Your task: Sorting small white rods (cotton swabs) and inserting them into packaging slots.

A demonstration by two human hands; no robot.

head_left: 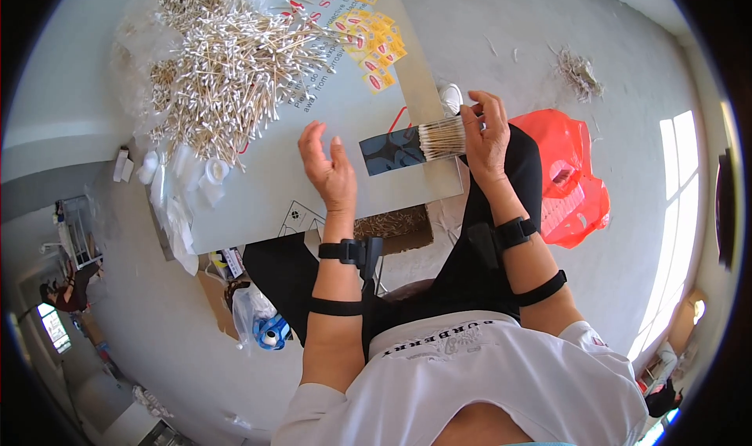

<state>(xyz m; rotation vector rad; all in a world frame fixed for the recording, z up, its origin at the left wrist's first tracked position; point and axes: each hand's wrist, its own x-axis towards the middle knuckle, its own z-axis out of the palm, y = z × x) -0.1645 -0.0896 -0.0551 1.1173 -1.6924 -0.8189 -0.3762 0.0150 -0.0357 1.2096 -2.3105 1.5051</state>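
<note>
A row of cotton swabs [442, 139] lies side by side at the right edge of the table, over one end of a dark glossy rectangular sheet [392, 151]. My right hand [487, 137] is at the swabs' outer ends, its thumb and fingers apart and raised; it appears to touch them without gripping. To the left of the dark sheet, my left hand [329, 168] hovers above the table with fingers apart and nothing in it. A large heap of loose cotton swabs [227, 70] spreads over the far left of the table. Small yellow printed cards [368, 43] lie scattered at the far edge.
Clear plastic bags [188, 176] hang at the table's [313, 203] left edge. Under its near edge sits a cardboard box [403, 231] with swabs inside. A red plastic bag [568, 180] lies on the floor at right, with a small heap of swabs [578, 74] beyond.
</note>
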